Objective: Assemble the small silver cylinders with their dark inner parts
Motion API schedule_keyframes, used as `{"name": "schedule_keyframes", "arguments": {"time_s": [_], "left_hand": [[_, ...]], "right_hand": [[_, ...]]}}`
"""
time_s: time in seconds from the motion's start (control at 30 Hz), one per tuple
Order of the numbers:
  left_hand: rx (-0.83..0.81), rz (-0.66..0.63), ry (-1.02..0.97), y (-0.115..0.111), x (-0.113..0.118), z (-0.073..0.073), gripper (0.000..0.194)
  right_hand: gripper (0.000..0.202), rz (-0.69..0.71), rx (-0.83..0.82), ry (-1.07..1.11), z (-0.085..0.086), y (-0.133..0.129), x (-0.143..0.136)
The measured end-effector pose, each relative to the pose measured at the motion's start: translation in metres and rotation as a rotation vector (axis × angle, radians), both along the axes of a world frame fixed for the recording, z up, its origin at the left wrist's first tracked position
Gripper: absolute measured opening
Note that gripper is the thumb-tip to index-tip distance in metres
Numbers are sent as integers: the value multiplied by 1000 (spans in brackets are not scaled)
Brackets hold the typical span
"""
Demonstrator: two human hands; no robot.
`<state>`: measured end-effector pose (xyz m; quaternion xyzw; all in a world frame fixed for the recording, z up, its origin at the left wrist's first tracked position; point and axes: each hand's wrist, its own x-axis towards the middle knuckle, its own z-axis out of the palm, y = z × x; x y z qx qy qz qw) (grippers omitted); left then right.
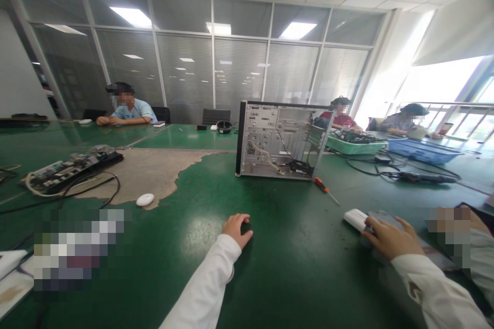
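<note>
My left hand (236, 230) rests on the green tabletop, fingers loosely bent and thumb apart, with nothing in it. To the right, my right hand (395, 238) has its thumb and fingers at the near end of a small white rectangular box (355, 219). A greyish, see-through flat item (436, 253) lies partly under that hand; its kind is unclear. Beyond my hands stands an open computer case (278, 139), upright, with loose cables (264, 151) and a black fan-like part (300, 166) inside. An orange-handled screwdriver (326, 189) lies by its lower right corner.
Another person's hand (459, 223) is at the right edge. Green (357, 148) and blue (420, 151) baskets stand at back right, near a black corded tool (424, 178). At left are a parts-filled tray (73, 169) and a white round object (145, 199). Several people sit across the table.
</note>
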<state>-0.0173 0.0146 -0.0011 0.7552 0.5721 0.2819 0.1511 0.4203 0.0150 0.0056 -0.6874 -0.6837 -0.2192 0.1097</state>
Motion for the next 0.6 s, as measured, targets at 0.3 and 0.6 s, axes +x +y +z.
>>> {"name": "schedule_keyframes", "arguments": {"time_s": [0.3,0.6], "left_hand": [[-18,2,13,-1,0,3,36],[21,-57,21,-5,0,4,48]], "right_hand": [[18,362,-108,-60,29,-3,-65],[14,652,-56,135,43,-15,-224]]}}
